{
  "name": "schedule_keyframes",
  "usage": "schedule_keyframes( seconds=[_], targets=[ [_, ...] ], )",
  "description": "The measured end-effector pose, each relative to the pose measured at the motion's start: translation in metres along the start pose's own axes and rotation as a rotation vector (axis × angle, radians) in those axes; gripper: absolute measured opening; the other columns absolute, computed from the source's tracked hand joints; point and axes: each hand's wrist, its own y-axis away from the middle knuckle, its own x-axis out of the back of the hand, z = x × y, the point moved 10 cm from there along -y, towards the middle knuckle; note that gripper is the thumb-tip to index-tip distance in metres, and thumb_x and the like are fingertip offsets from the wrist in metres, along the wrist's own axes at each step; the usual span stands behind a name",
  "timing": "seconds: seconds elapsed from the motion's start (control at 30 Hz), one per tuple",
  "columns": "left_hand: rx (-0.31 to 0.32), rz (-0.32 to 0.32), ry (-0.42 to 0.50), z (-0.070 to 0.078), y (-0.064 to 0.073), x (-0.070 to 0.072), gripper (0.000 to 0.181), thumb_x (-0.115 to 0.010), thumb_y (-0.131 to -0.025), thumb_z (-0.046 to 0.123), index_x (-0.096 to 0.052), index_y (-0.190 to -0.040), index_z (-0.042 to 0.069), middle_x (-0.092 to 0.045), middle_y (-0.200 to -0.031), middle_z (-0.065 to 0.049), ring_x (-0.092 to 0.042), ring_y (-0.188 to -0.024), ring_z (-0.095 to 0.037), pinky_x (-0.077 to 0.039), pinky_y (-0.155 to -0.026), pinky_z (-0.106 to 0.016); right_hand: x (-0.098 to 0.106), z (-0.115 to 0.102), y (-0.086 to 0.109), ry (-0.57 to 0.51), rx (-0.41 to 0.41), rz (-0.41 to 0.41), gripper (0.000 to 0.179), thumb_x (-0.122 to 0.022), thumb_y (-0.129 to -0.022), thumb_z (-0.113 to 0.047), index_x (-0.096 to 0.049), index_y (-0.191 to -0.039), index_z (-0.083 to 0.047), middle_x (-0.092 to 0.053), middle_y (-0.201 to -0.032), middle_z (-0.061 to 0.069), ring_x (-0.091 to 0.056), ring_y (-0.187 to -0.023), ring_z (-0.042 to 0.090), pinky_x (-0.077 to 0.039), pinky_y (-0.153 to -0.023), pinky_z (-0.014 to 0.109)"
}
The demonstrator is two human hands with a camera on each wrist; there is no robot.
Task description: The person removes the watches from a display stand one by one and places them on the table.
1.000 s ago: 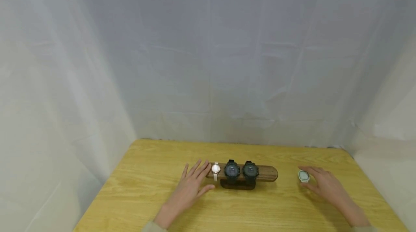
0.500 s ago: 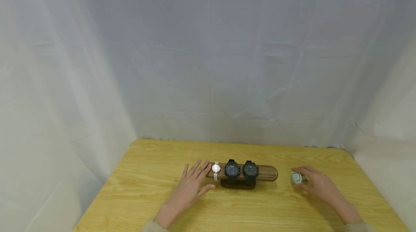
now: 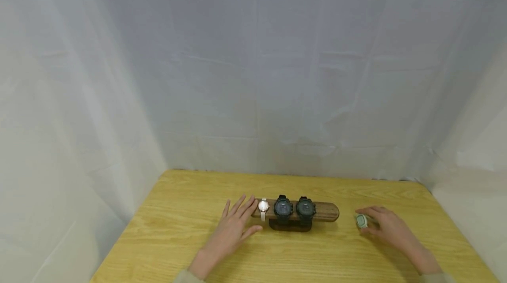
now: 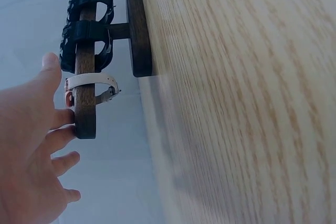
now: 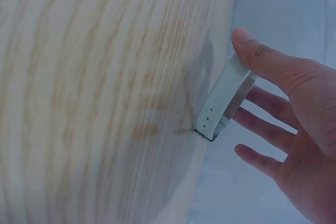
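A wooden watch stand (image 3: 328, 211) holds a small white-strapped wristwatch (image 3: 263, 206) at its left end and two bulky black wristwatches (image 3: 283, 208) along its middle. My left hand (image 3: 230, 232) lies with fingers spread, fingertips at the stand's left end; the left wrist view shows them at the wooden bar (image 4: 85, 114). To the right of the stand, my right hand (image 3: 392, 230) pinches a pale green wristwatch (image 3: 361, 221) with a squarish face. In the right wrist view my thumb is on its buckled strap (image 5: 223, 95), whose lower end is close over the table.
The yellow wood-grain table (image 3: 309, 256) runs back to a hanging pale curtain (image 3: 253, 98), which also covers both sides. The stand's bar rests on a dark base (image 3: 290, 226). Its far end shows at the right wrist view's top edge.
My right hand has moved a little left with the pale green wristwatch, then slightly toward me. The wristwatch face has turned to the left. My left hand and the stand stay put.
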Motion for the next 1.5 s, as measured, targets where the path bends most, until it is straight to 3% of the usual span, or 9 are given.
schedule_keyframes(
  seconds=[0.2,0.43,0.77,1.27,1.5],
  targets=[
    [-0.001,0.003,-0.014,0.000,0.000,0.000,0.070,-0.050,-0.101,0.052,-0.039,-0.155,0.008,-0.037,-0.161,-0.012,-0.026,-0.151,-0.035,-0.014,-0.121,-0.064,-0.006,0.005,0.001,0.004,-0.037,-0.064,0.054,-0.087,-0.075,-0.034,-0.072,-0.122,-0.011,-0.071,-0.117,0.015,-0.067,-0.101,0.041,-0.059,-0.077,0.056],
    [-0.003,0.003,-0.009,0.003,0.000,0.002,0.075,-0.037,-0.102,0.061,-0.040,-0.155,0.008,-0.036,-0.161,-0.012,-0.027,-0.151,-0.036,-0.014,-0.120,-0.064,-0.008,0.008,0.002,-0.007,-0.032,-0.088,0.051,-0.088,-0.074,-0.031,-0.072,-0.118,-0.011,-0.072,-0.114,0.016,-0.067,-0.100,0.041,-0.057,-0.080,0.059],
    [-0.001,0.003,-0.016,0.001,0.001,-0.001,0.075,-0.035,-0.102,0.062,-0.040,-0.155,0.009,-0.035,-0.162,-0.010,-0.025,-0.152,-0.034,-0.013,-0.121,-0.064,-0.014,0.013,0.003,-0.018,-0.054,-0.126,0.052,-0.088,-0.075,-0.033,-0.072,-0.120,-0.012,-0.071,-0.114,0.015,-0.066,-0.101,0.042,-0.057,-0.078,0.060],
    [0.006,0.010,0.000,0.000,0.001,0.001,0.074,-0.036,-0.102,0.061,-0.040,-0.155,0.009,-0.034,-0.162,-0.009,-0.025,-0.152,-0.034,-0.013,-0.121,-0.064,-0.011,0.013,0.004,-0.038,-0.075,-0.094,0.063,-0.085,-0.077,-0.041,-0.067,-0.127,-0.008,-0.068,-0.122,0.022,-0.065,-0.105,0.046,-0.057,-0.079,0.061],
    [0.005,0.009,-0.008,0.000,0.000,0.001,0.075,-0.036,-0.102,0.061,-0.040,-0.155,0.009,-0.034,-0.162,-0.009,-0.025,-0.152,-0.034,-0.013,-0.121,-0.064,-0.001,0.009,0.005,-0.060,-0.057,-0.006,0.052,-0.080,-0.086,-0.030,-0.066,-0.129,-0.006,-0.069,-0.121,0.020,-0.067,-0.104,0.043,-0.057,-0.081,0.060]
  ],
)
